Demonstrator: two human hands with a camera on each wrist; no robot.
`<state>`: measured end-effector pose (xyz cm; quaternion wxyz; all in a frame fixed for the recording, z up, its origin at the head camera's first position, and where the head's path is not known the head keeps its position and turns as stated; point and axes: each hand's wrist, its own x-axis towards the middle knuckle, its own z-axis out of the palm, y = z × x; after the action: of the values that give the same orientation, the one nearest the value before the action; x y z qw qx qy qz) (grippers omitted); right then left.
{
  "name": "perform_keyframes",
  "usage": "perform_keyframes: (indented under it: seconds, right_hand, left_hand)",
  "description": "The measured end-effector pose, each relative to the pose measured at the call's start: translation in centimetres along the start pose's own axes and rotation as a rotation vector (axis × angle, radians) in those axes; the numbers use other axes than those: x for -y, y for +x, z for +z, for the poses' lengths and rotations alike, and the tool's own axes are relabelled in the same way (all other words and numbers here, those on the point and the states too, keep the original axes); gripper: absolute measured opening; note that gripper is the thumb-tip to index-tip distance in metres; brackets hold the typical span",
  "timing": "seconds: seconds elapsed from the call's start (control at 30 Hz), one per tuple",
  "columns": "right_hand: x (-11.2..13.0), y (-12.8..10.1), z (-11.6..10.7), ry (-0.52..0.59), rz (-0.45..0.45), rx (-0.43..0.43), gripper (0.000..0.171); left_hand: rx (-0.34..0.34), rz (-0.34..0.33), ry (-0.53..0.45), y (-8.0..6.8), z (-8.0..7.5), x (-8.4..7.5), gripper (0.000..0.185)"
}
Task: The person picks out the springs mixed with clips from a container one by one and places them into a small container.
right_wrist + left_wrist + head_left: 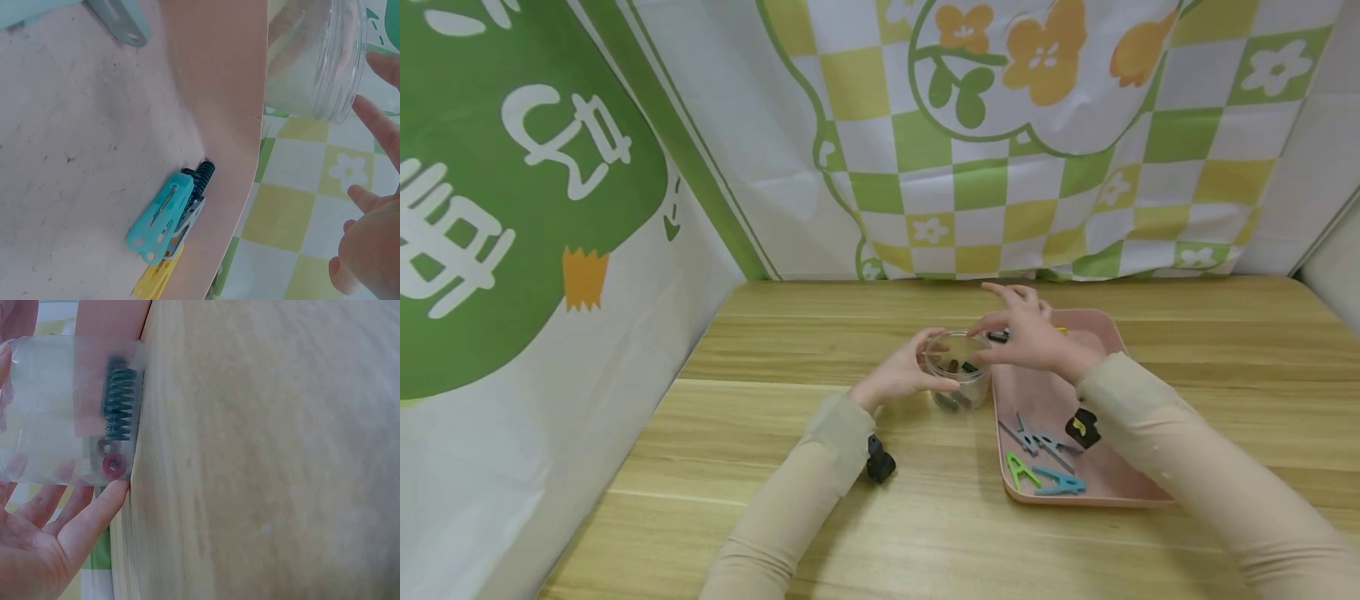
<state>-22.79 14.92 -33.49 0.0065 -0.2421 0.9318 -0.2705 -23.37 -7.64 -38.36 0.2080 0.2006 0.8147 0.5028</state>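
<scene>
A clear plastic jar (958, 371) stands on the wooden table against the left rim of a pink tray (1045, 400). My left hand (902, 371) grips its side, fingers curled round it. In the left wrist view the jar (62, 412) holds a dark coil spring (119, 394) and a small red piece (114, 464). Over the jar's mouth hovers my right hand (1026, 337), fingers spread and holding nothing. The right wrist view shows those fingers (375, 119) beside the jar rim (340, 62), with a teal clip (164, 215), a yellow clip (156, 281) and a black spring (201, 175) lying in the tray.
Green (1021, 471), blue (1058, 482), grey (1037, 437) and black-and-yellow (1082, 427) clips lie in the tray's near end. A small black object (880, 461) sits on the table by my left sleeve. Patterned cloth walls close off the back and left.
</scene>
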Motion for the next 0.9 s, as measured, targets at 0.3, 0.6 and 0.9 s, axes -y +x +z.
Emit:
perform_keyframes:
  seconds: [0.3,0.6,0.9]
  right_hand:
    - [-0.4,-0.3,-0.3,0.0,0.027,0.012,0.039]
    - [-0.5,-0.4,-0.6,0.002,0.042,0.03,0.041]
    - [-0.8,-0.8,-1.3,-0.01,0.046,0.022,0.034]
  left_hand:
    - [-0.008,-0.004,0.005,-0.1,0.1,0.0,0.081]
    - [-0.011,-0.004,0.001,-0.2,0.1,-0.1,0.081]
    - [-0.002,-0.003,-0.012,-0.1,0.1,-0.2,0.082]
